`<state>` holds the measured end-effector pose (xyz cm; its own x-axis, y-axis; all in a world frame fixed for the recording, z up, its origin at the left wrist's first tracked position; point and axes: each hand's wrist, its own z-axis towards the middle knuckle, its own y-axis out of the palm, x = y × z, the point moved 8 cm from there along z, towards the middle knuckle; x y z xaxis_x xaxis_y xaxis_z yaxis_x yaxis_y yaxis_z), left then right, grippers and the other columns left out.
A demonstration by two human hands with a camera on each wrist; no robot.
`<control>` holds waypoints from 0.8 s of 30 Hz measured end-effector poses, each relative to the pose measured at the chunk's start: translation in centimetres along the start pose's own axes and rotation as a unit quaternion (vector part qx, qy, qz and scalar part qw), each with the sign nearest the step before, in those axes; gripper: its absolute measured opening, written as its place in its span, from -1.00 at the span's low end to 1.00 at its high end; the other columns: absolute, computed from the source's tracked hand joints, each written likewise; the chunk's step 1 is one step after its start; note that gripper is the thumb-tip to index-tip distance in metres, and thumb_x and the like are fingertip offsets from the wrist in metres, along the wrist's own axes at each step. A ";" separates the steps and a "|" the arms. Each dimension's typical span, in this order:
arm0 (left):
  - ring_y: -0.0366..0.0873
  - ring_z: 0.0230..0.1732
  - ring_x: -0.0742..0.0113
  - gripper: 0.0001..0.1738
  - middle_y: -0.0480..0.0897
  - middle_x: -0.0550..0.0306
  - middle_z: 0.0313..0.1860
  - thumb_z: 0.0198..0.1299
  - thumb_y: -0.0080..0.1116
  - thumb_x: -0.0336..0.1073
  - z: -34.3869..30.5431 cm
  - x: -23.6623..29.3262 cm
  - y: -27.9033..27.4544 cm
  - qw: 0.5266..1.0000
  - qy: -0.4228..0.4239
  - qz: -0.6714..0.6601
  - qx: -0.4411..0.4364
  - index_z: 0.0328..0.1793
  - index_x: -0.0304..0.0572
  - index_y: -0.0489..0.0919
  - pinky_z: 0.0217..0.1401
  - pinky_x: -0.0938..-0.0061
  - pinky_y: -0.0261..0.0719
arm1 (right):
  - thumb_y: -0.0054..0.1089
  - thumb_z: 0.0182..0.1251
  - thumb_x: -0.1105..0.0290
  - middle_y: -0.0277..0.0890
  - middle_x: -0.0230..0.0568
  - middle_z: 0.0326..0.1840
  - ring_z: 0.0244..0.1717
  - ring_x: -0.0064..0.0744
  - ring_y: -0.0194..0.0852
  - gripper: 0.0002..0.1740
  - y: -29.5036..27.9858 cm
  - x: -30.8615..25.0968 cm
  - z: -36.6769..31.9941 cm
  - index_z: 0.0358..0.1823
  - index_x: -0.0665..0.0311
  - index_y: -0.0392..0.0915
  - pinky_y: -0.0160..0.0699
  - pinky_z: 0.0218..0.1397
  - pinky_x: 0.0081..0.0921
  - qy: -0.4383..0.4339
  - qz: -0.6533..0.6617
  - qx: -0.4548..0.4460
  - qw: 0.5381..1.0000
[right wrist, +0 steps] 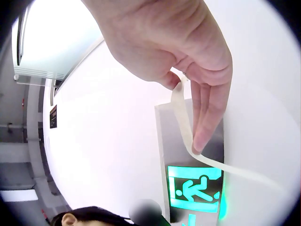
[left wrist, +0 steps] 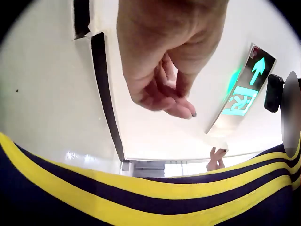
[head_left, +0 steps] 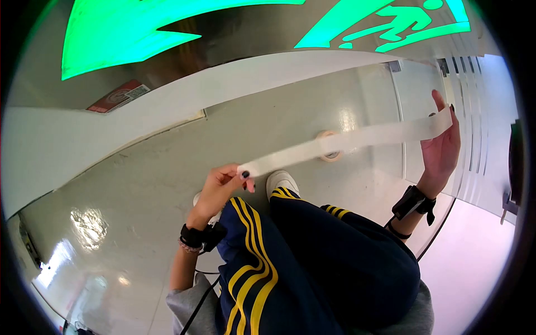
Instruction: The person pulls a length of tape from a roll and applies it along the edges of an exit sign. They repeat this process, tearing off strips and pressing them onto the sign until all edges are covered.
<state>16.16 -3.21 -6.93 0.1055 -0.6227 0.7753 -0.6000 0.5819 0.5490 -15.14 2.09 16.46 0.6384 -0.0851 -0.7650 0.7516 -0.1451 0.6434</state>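
A long strip of pale masking tape [head_left: 368,137] stretches between my two hands in the head view, sloping up to the right. My left hand [head_left: 219,187] pinches its left end between thumb and fingers. At the other end, my right hand [head_left: 441,153] holds the tape by thumb and fingers. The right wrist view shows the tape [right wrist: 182,115] running from the thumb past the fingertips, then off to the lower right. In the left wrist view the left hand's [left wrist: 169,56] fingers are curled together, with the tape hidden behind them.
A roll of masking tape [head_left: 331,158] lies on the grey floor [head_left: 145,167] beyond my shoes. Overhead hangs a lit green exit sign [head_left: 240,36] with a red label [head_left: 116,96] by it. Glass panels [head_left: 474,106] stand at the right, a white wall [head_left: 44,139] at the left.
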 end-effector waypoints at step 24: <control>0.51 -0.48 0.32 -0.86 0.56 0.08 -0.45 0.22 0.03 -0.32 -6.2 17.3 -6.8 0.931 0.182 0.067 0.308 -0.19 -0.23 0.46 -0.56 0.59 0.32 | 0.08 0.28 0.42 0.50 -0.33 -0.20 -0.18 -0.48 0.46 -0.84 -8.5 3.6 6.3 -0.14 0.25 0.43 0.44 -0.04 -0.52 -0.105 -0.053 0.112 0.987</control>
<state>27.04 -14.69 4.66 0.1922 -0.2820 0.9399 -0.9565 0.1604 0.2437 -20.33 -3.21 8.04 0.4925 -0.2578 -0.8313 0.7416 -0.3757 0.5558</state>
